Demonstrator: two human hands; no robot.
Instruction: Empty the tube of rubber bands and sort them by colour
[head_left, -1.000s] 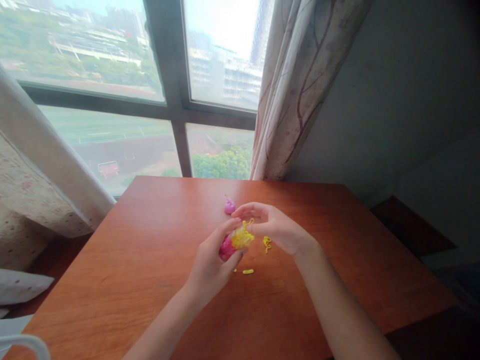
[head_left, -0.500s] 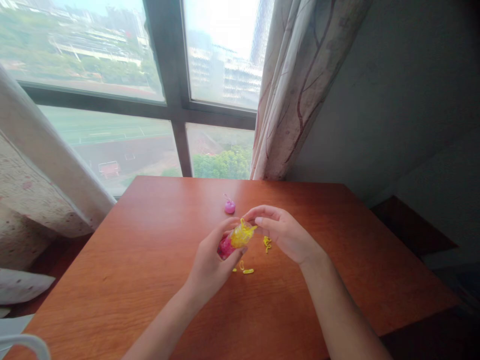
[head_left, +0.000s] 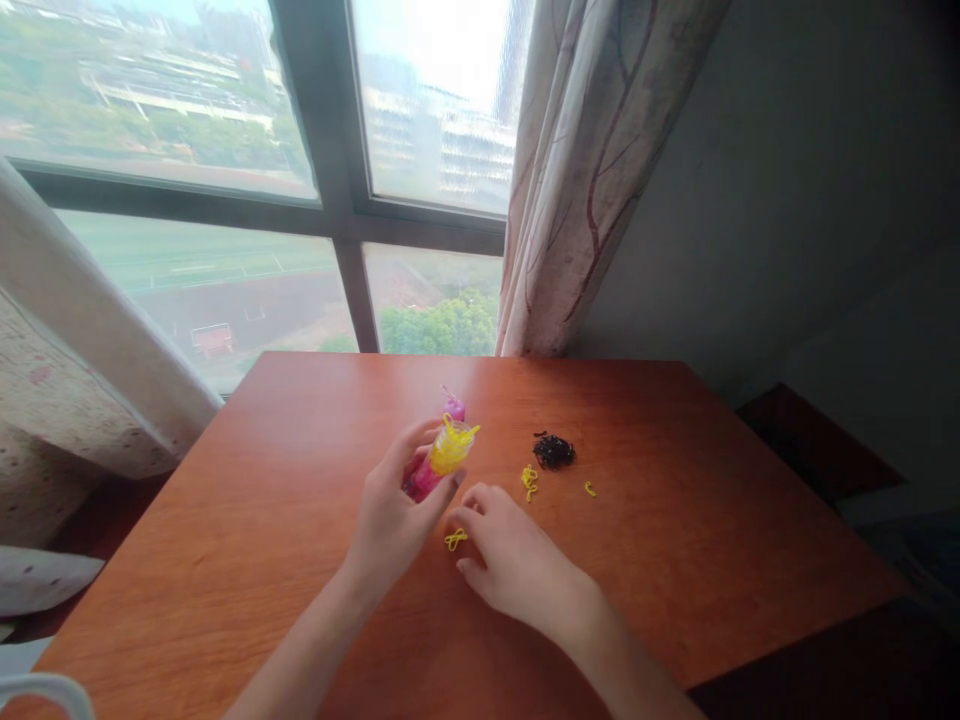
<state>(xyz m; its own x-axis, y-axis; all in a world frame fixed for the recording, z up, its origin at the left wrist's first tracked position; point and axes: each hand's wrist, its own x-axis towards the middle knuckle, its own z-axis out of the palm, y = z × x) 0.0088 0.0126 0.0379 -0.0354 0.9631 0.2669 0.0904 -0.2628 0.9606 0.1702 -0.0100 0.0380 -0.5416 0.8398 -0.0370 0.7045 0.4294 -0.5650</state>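
Note:
My left hand (head_left: 400, 500) is wrapped round a small clear bottle (head_left: 463, 432), tilted with its mouth up and to the right. Inside it, pink stuff lies low and yellow rubber bands (head_left: 450, 450) fill the top, some poking out of the mouth. Low over the table, my right hand (head_left: 510, 550) has its fingers curled, thumb apart from them, beside a few loose yellow bands (head_left: 455, 540). Nothing shows in its grasp. Behind the bottle stands a purple round cap (head_left: 454, 408) with a loop on top, partly hidden.
On the brown wooden table (head_left: 300, 450), a small yellow heap (head_left: 529, 480) lies right of the bottle, near a pile of small black pieces (head_left: 554, 450). One yellow band (head_left: 590, 489) sits farther right. A window and curtains (head_left: 570, 200) border the far edge.
My right hand has moved from the bottle's mouth down and left to the loose bands on the table, uncovering the black pile. The bottle in my left hand has shifted left and stands more upright.

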